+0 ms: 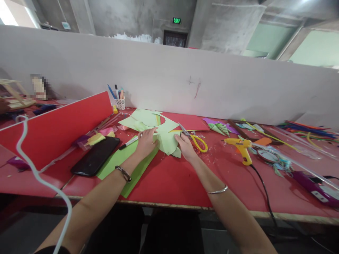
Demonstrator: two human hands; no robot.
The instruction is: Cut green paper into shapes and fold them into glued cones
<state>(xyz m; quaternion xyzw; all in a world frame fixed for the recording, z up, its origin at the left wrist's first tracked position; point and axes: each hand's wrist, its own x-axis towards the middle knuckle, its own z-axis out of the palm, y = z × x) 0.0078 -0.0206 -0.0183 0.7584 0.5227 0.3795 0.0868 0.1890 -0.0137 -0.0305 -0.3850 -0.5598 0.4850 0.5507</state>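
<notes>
My left hand (146,141) lies on a pale green paper piece (166,141) on the red table (174,180), fingers bent and pinching its left edge. My right hand (185,146) grips the same piece at its right edge. A larger cut sheet of light green paper (143,121) lies just behind. Yellow-handled scissors (196,140) rest right beside my right hand. A black marker (129,142) lies left of my left hand, on a darker green sheet (124,165).
A black phone (95,160) lies to the left by a red divider board (55,128). A yellow glue gun (242,148) with its cord, paper cones (219,128), pipe cleaners (309,130), a purple tool (315,185) sit on the right. A pen cup (119,100) stands at the back wall.
</notes>
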